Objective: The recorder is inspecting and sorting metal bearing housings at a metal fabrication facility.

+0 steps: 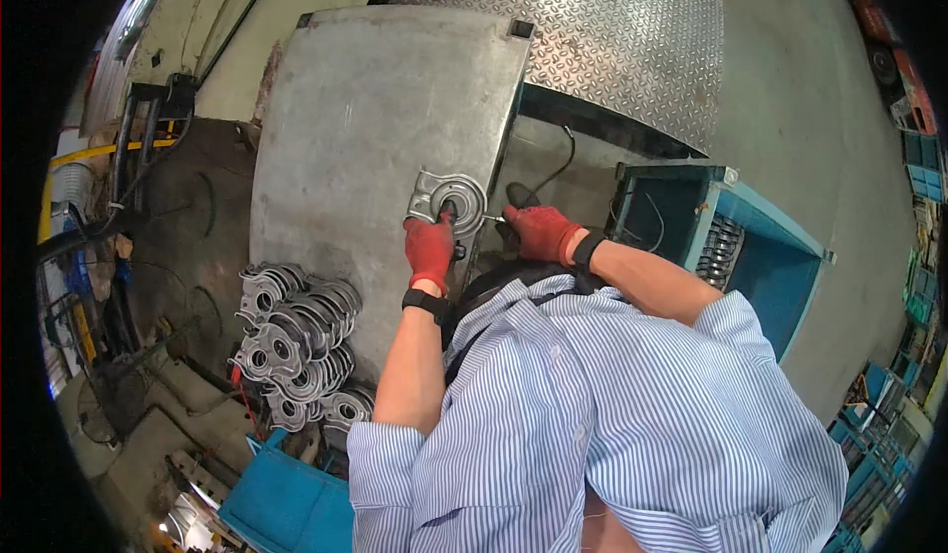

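Observation:
A grey cast metal part [465, 192], round with ring-shaped ridges and a squared flange on its left, lies flat near the right edge of the metal worktable [370, 99]. My left hand [431, 249], in a red glove with dark fingertips, is closed on the near side of this part, its fingers at the central hole. Just right of the part, my right hand [541, 233], also red-gloved, is closed around a thin metal-tipped tool [495, 218]. The tool's tip points at the part's right rim; whether they touch I cannot tell. Most of the tool is hidden in the glove.
Several similar castings [296, 341] are stacked at the table's near left corner. A blue open bin [780, 222] with metal parts inside stands at right. Beyond the table lies a diamond-plate sheet [612, 39]. A blue container [286, 499] sits at lower left.

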The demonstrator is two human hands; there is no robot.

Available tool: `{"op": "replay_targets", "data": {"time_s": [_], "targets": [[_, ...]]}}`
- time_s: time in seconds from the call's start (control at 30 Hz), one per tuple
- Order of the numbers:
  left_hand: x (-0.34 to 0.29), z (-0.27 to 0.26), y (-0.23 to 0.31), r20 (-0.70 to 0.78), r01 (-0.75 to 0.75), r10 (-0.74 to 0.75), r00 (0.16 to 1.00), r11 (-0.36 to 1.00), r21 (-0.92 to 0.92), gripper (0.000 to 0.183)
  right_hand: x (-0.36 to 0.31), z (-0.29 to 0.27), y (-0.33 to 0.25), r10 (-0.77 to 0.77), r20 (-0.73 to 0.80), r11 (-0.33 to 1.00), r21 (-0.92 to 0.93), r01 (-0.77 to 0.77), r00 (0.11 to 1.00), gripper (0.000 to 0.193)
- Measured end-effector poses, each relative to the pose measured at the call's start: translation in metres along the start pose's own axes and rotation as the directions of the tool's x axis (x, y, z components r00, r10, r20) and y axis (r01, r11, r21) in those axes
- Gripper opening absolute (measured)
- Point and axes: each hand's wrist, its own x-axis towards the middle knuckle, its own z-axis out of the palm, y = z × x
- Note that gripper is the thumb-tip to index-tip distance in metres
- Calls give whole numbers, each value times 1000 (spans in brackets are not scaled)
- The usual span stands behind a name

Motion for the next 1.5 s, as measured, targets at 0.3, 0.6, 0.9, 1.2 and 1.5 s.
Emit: {"op": "replay_targets", "data": {"time_s": [0.3, 0.6, 0.9, 1.2, 1.5], "targets": [[5, 5, -8, 22, -3, 4, 1000, 999, -50, 67, 1, 4, -1, -37, -91, 999, 33, 40, 995, 37], [7, 10, -16, 24, -17, 19, 1000, 998, -59, 65, 0, -7, -8, -40, 5, 998, 47, 40, 999, 34], [19, 20, -31, 29, -81, 86, 996, 986, -147, 62, -1, 5, -6, 19, -28, 992, 127, -16, 999, 32], [19, 25, -36, -20, -183, 182, 983, 971, -155, 57, -1, 12, 1, -47, -117, 995, 84, 57, 992, 36], [13, 27, -36, -25, -121, 118, 993, 965, -231, 61, 1, 8, -5, -138, -169, 990, 16, 143, 976, 42]]}}
